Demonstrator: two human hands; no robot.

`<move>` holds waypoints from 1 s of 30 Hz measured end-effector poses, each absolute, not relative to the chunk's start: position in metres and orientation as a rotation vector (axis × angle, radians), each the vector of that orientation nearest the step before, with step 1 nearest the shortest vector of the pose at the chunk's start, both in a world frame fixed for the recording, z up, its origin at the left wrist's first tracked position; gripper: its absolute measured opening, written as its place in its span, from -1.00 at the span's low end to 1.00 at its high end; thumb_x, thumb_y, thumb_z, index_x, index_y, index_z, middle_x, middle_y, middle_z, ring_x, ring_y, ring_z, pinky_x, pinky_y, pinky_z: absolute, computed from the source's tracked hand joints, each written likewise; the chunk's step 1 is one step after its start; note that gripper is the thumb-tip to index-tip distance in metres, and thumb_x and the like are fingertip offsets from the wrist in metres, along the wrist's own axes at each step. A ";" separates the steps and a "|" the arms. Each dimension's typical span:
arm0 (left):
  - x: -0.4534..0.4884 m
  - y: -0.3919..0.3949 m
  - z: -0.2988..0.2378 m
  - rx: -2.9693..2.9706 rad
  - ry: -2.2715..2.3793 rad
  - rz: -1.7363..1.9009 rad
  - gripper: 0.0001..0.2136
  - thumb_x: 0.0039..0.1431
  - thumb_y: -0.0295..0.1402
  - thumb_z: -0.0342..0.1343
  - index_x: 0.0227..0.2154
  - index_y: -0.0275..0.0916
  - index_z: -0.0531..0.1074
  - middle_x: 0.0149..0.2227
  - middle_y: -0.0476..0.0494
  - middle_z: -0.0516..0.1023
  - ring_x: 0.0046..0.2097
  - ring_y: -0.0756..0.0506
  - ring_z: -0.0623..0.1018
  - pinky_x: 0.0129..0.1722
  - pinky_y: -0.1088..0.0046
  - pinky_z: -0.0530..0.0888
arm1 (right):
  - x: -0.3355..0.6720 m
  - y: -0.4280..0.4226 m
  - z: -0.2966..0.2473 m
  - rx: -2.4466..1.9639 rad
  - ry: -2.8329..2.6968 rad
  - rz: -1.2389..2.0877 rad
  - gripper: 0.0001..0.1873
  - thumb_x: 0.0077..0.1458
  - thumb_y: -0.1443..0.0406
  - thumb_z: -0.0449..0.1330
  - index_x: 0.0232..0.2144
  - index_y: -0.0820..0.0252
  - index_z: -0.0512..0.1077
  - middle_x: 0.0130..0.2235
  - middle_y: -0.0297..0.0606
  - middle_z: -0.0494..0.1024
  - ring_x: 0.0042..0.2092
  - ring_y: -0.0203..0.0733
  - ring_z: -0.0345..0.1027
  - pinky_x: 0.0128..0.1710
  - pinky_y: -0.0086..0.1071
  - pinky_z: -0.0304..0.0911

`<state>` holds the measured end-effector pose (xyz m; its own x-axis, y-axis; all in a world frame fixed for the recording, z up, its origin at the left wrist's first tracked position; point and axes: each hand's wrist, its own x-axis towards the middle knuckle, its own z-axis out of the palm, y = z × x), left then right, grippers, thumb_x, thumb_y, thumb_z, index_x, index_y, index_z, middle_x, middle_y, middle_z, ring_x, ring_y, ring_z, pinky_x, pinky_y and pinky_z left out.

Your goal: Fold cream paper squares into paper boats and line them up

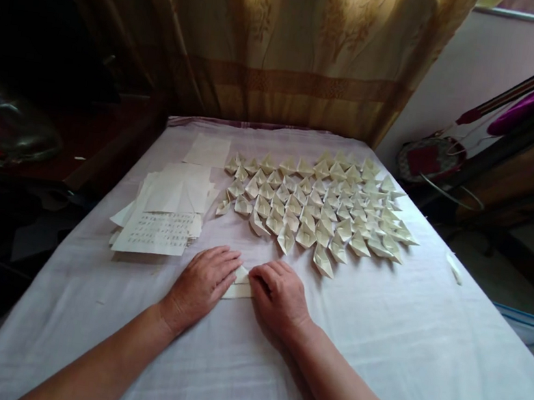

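A partly folded piece of pale paper lies on the cloth between my hands, with a pointed upper part and a straight strip along its lower edge. My left hand rests over its left side, fingers stretched out and lying flat. On the right side, my right hand has curled fingers closed at the paper's edge; the fingertips are partly hidden. Beyond my hands stand many folded paper boats in close rows. A stack of paper sheets, the top one with writing, lies beyond my left hand.
A white cloth covers the table. Another blank sheet lies near the far edge, and a small white scrap is at the right edge. A gold curtain hangs behind. A bag is beyond the right side.
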<state>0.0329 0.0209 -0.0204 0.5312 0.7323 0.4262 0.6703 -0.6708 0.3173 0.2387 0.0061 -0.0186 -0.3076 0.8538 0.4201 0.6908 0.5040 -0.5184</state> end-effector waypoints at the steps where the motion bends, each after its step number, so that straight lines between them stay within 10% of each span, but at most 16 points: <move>1: 0.033 0.021 -0.019 2.668 1.223 0.807 -0.74 0.32 -0.40 0.05 0.03 -0.22 0.47 0.05 -0.19 0.57 0.12 -0.21 0.47 0.11 0.13 0.43 | 0.239 0.006 -0.019 -1.253 -2.075 0.337 -0.86 0.22 0.38 0.12 -0.35 0.16 0.47 -0.39 -0.26 0.54 -0.33 -0.15 0.32 -0.27 -0.32 0.16; 10: 0.040 0.014 -0.001 2.696 1.164 0.781 -0.83 0.35 -0.41 0.02 -0.14 -0.21 0.52 -0.19 -0.11 0.60 -0.14 -0.14 0.51 -0.10 0.27 0.44 | 0.260 0.009 -0.010 -1.292 -2.041 0.424 -0.82 0.16 0.44 0.12 -0.32 0.15 0.51 -0.32 -0.23 0.55 -0.26 -0.13 0.35 -0.22 -0.28 0.21; 30: 0.040 0.015 0.007 2.522 1.177 0.617 -0.71 0.13 -0.26 0.27 -0.08 -0.14 0.49 -0.11 -0.09 0.57 -0.06 -0.18 0.49 -0.02 0.22 0.37 | 0.270 0.012 0.005 -1.143 -2.261 0.609 -0.80 0.13 0.32 0.26 -0.14 0.11 0.51 -0.20 -0.21 0.55 -0.17 -0.11 0.36 -0.11 -0.19 0.20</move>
